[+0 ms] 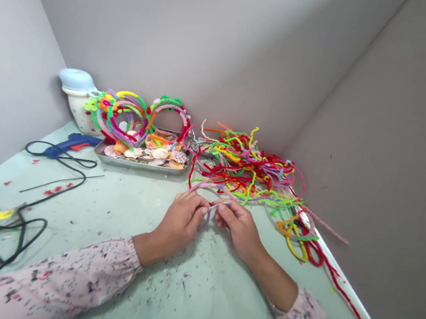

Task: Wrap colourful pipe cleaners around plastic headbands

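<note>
My left hand (182, 220) and my right hand (238, 224) meet at the middle of the pale green table (118, 209), fingers pinched. Between them they hold a thin pale pink-and-lilac pipe cleaner (213, 207), which loops down between the fingertips. Just beyond my hands lies a big tangled heap of coloured pipe cleaners (247, 171) in red, green, orange, yellow and pink. Both wrists rest on the table, in floral sleeves.
A metal tray (141, 164) of seashells stands at the back, with pipe-cleaner-wrapped headbands (138, 117) leaning over it. A blue glue gun (72, 142) and its black cable (25, 204) lie left. A white pot with a blue lid (76, 96) sits in the corner. Grey walls enclose the table.
</note>
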Demonstrator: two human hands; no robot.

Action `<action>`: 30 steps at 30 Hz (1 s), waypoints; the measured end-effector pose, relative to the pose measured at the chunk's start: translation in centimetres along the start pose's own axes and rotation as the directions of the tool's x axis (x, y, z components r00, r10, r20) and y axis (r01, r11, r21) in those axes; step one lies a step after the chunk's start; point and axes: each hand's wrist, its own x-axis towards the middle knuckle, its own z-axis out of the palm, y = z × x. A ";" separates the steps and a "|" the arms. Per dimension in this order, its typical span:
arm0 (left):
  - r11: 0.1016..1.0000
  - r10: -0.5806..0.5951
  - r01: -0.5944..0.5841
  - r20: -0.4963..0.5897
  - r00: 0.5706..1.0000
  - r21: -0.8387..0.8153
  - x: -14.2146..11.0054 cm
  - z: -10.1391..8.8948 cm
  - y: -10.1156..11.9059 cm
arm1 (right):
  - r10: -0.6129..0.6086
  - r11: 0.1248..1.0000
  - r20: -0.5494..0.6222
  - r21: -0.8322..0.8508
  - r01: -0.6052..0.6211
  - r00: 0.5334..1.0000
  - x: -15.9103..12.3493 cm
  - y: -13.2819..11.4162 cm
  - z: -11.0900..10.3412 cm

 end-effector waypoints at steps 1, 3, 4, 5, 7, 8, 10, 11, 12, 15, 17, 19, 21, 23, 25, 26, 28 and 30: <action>1.000 0.001 -0.001 -0.002 1.000 0.006 0.0 0.0 0.0 | 0.000 1.000 -0.001 -0.001 0.000 1.000 0.0 0.0 0.0; 1.000 0.000 0.001 -0.009 1.000 0.017 0.0 0.0 0.0 | -0.001 1.000 -0.004 -0.009 0.001 1.000 0.0 0.0 0.0; 1.000 -0.002 0.002 -0.012 1.000 0.022 0.0 0.1 -0.1 | -0.002 1.000 -0.006 -0.013 0.002 1.000 -0.1 0.0 0.0; 1.000 -0.002 0.002 -0.016 1.000 0.026 0.0 0.1 -0.1 | -0.003 1.000 -0.008 -0.019 0.003 1.000 -0.1 0.0 0.0; 1.000 0.003 -0.002 -0.015 1.000 0.030 0.0 0.1 -0.1 | -0.008 1.000 -0.007 -0.029 0.008 1.000 -0.1 0.1 -0.1; 1.000 0.006 -0.005 -0.013 1.000 0.029 0.0 0.1 0.0 | -0.010 0.999 -0.005 -0.031 0.010 1.000 0.0 0.1 -0.1; 1.000 0.010 -0.010 -0.010 1.000 0.022 0.0 0.1 0.0 | -0.006 1.000 -0.004 -0.030 0.006 1.000 0.0 0.1 -0.1; 1.000 0.013 -0.013 -0.008 1.000 0.019 -0.1 0.0 0.0 | -0.003 1.000 -0.006 -0.028 0.003 1.000 0.0 0.2 -0.1; 1.000 0.016 -0.016 -0.005 1.000 0.018 -0.1 0.0 0.0 | -0.002 1.000 -0.007 -0.027 0.002 1.000 0.0 0.2 -0.2; 0.999 0.026 -0.026 0.000 1.000 0.028 -0.1 0.0 0.0 | -0.001 1.000 -0.011 -0.027 0.001 1.000 0.1 0.3 -0.2; 0.999 0.027 -0.027 -0.005 1.000 0.038 -0.1 0.0 0.0 | 0.000 1.000 -0.012 -0.027 0.000 1.000 0.1 0.3 -0.2; 0.999 0.026 -0.026 -0.009 1.000 0.044 -0.1 0.0 0.0 | 0.000 1.000 -0.013 -0.031 0.000 1.000 0.1 0.3 -0.1; 0.999 0.027 -0.026 -0.007 1.000 0.048 -0.1 0.0 0.0 | 0.000 0.999 -0.016 -0.037 0.000 1.000 0.1 0.2 -0.1; 0.998 0.028 -0.028 0.000 1.000 0.050 -0.1 0.0 0.0 | 0.003 0.999 -0.017 -0.038 -0.003 1.000 0.1 0.1 -0.1; 0.998 0.032 -0.032 0.004 0.999 0.055 -0.1 0.0 0.0 | 0.002 0.999 -0.012 -0.036 -0.002 1.000 0.0 0.1 -0.1; 0.998 0.033 -0.033 0.006 0.999 0.058 -0.1 0.0 0.0 | 0.000 0.999 -0.010 -0.038 -0.001 1.000 0.0 0.1 -0.1; 0.997 0.034 -0.034 0.005 0.999 0.066 0.0 0.0 0.0 | -0.002 0.999 -0.008 -0.044 0.002 1.000 0.0 0.0 -0.1; 0.997 0.034 -0.034 0.003 0.999 0.075 0.0 0.0 0.0 | 0.001 0.999 -0.011 -0.046 -0.001 1.000 0.0 0.0 0.0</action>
